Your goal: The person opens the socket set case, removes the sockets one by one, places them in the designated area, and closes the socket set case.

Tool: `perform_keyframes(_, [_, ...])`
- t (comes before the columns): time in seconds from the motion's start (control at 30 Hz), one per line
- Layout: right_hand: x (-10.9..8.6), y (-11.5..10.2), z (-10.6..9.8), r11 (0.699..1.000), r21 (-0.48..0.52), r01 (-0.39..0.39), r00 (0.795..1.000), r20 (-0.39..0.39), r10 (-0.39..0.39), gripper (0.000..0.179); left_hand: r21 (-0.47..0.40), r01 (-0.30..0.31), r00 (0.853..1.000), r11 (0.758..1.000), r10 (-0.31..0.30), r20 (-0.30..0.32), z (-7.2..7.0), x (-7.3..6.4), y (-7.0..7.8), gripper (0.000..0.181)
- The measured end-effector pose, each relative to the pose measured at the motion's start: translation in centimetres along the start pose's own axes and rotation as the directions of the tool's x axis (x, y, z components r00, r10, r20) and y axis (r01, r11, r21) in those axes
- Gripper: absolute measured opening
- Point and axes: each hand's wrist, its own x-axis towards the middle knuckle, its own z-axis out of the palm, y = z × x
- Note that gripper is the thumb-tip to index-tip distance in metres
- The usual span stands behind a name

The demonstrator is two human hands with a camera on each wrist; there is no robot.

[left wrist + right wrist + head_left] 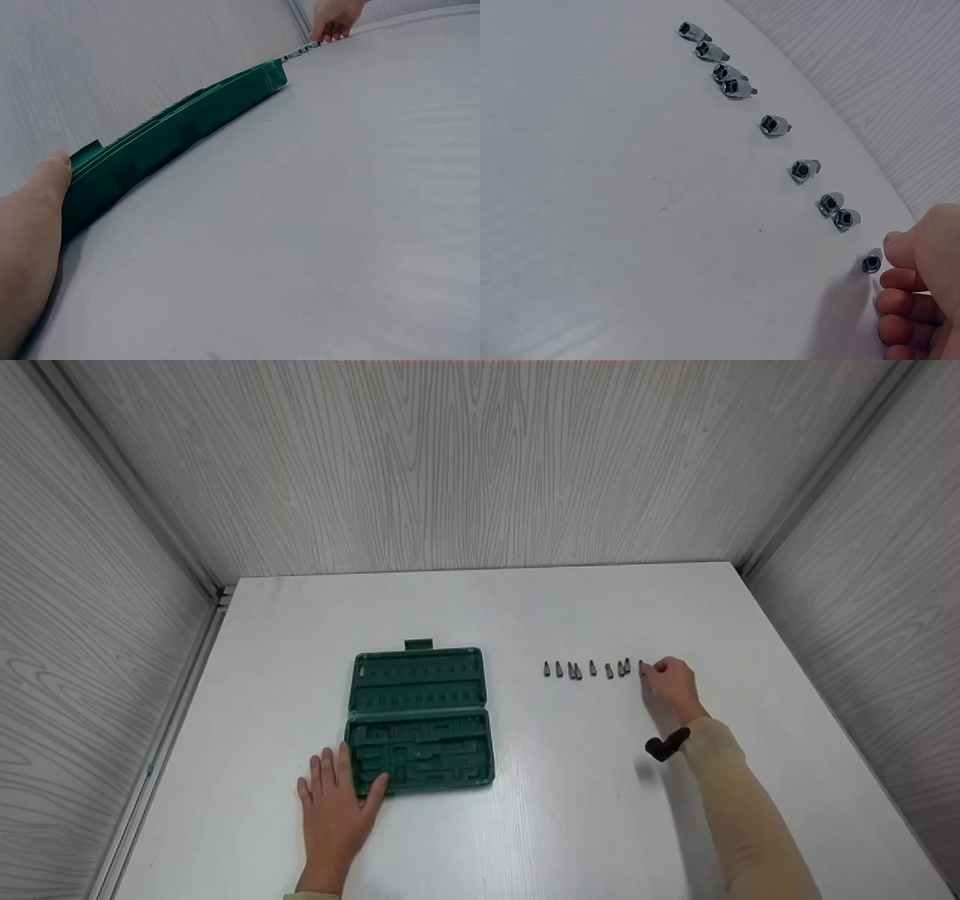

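Note:
My left hand (334, 814) lies with fingers spread at the near left corner of an open green plastic case (420, 789), its thumb over the front rim. In the left wrist view the left thumb (54, 174) rests against the case's edge. At the right end of a row of metal bit sockets, my right hand (673, 686) pinches one bit socket (871, 261) between thumb and index finger, close over the table. Its square-holed end faces the right wrist camera, and the other fingers are curled below. Several more bit sockets (805, 170) lie spaced along the row.
The case has moulded slots in both halves and a latch tab (418, 644) at the back. Everything lies on a white table (555, 780), with wood-grain panels (480, 465) behind and at both sides. A black wrist device (666, 745) sticks out from the right sleeve.

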Motion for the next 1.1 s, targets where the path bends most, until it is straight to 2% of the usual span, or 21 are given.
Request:
perform_keyframes(0.2, [-1.2,0.3,-0.3,1.000,0.000,0.006,1.000,-0.003,-0.006,0.037,-0.005,0.006,1.000,1.000,-0.006,0.018,-0.1,0.0,0.0,0.092])
perform_keyframes(0.4, [-2.5,-0.5,0.2,0.999,0.014,0.034,0.999,0.013,-0.035,0.036,-0.003,0.023,0.999,1.000,-0.023,0.033,0.0,0.1,-0.1,0.093])
perform_keyframes(0.6, [-3.5,-2.0,2.2,0.995,0.046,0.091,0.995,0.028,-0.093,0.032,-0.010,0.022,0.999,1.000,-0.021,0.048,-0.2,0.1,0.0,0.093])
perform_keyframes(0.77, [-4.2,-3.7,3.8,0.989,0.063,0.137,0.988,0.066,-0.141,0.029,-0.020,0.013,0.999,1.000,-0.013,0.038,-0.2,0.0,0.0,0.093])
perform_keyframes(1.1, [-5.7,-6.5,6.9,0.983,0.088,0.161,0.979,0.108,-0.170,0.023,-0.026,0.011,0.999,1.000,-0.010,0.036,-0.3,0.0,0.0,0.092])
